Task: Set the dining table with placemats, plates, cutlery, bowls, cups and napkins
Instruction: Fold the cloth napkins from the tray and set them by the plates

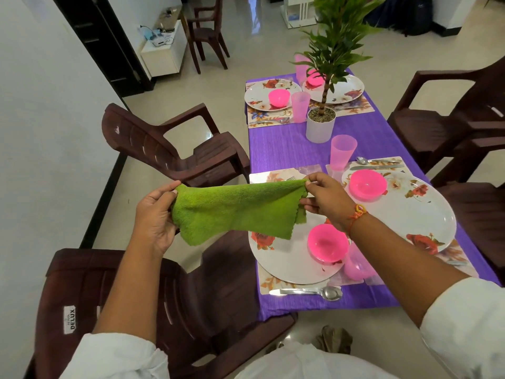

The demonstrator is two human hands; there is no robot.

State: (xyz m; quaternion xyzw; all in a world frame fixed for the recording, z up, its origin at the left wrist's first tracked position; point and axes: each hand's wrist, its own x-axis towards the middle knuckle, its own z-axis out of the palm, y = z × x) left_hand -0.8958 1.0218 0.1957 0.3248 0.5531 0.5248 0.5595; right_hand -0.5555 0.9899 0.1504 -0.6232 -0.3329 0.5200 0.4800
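A green cloth napkin [232, 209] hangs stretched between my hands, above the table's left edge. My left hand [157, 214] grips its left end and my right hand [321, 198] pinches its right corner. Below the napkin lies the near floral plate [287, 262] with a pink bowl [327, 242] on a placemat [266, 284]. A spoon [325, 292] and knife lie in front of it. To the right sits a second plate [426, 214] with a pink bowl [367, 184], a pink cup [343, 151] and cutlery [378, 164].
A purple tablecloth [278, 146] covers the table. A potted plant [321, 124] stands mid-table. Two more place settings [266, 98] with pink bowls and cups lie at the far end. Dark brown plastic chairs [175, 149] surround the table; one [136, 296] is right below my arms.
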